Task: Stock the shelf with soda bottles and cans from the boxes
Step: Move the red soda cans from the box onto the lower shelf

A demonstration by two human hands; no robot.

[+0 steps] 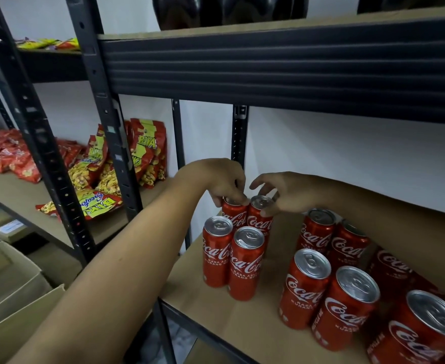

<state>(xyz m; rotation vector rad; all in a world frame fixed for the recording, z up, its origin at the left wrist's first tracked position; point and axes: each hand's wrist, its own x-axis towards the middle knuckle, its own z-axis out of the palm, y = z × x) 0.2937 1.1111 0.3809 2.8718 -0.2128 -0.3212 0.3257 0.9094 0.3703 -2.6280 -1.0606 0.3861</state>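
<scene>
Several red cola cans stand upright on the brown shelf board (255, 319). At the back of the left group, my left hand (222, 183) grips the top rim of one can (233, 215) from above. My right hand (285, 191) pinches the rim of the can beside it (260, 219). Both of these cans stand on the board, touching each other. Two more cans (217, 254) stand just in front of them. A second group of cans (329, 287) fills the right side, partly under my right forearm.
A dark metal beam (281, 64) of the upper shelf runs overhead. Black uprights (103, 106) divide this bay from the left one, where red and yellow snack bags (142, 156) lie. Open cardboard boxes (9, 292) sit on the floor at lower left.
</scene>
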